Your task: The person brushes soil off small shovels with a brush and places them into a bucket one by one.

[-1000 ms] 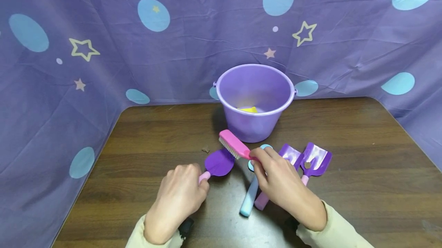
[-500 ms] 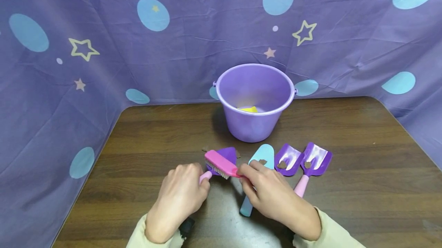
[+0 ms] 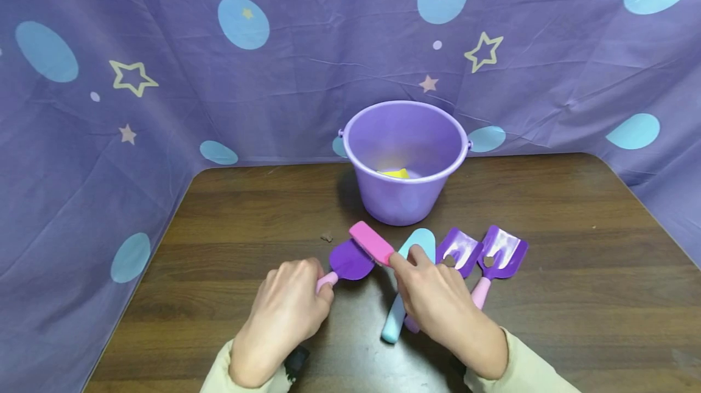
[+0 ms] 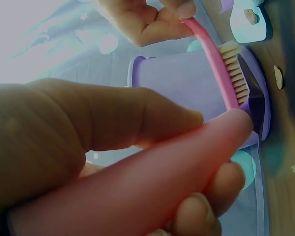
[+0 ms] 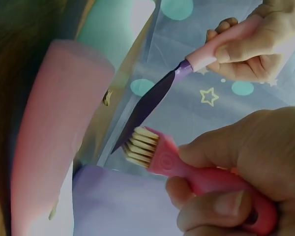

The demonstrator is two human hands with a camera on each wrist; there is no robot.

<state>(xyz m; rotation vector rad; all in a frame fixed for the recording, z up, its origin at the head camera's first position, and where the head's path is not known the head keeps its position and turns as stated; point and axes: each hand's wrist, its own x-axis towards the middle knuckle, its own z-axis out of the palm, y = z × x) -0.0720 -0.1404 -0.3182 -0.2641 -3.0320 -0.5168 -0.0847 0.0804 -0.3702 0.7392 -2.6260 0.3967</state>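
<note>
My left hand (image 3: 283, 314) grips the pink handle of a small shovel with a purple blade (image 3: 353, 260), its rounded blade tilted above the table. The right hand (image 3: 443, 308) holds a pink brush (image 3: 371, 242) by its handle. In the right wrist view, the brush's pale bristles (image 5: 141, 146) meet the blade (image 5: 146, 103) near its tip. Brown bits lie on two other purple shovels (image 3: 459, 248) (image 3: 505, 250) to the right. A light blue shovel (image 3: 392, 323) lies partly hidden behind my right hand.
A purple bucket (image 3: 398, 201) with a yellow piece (image 3: 395, 173) inside stands behind the shovels. A brown bit (image 3: 327, 236) lies on the wooden table (image 3: 241, 210), left of the held blade. A patterned purple cloth (image 3: 328, 64) hangs behind.
The brush has swept left across the held blade, then back right to its far edge. A brown bit seen beside the blade half a second ago is out of sight in the head view.
</note>
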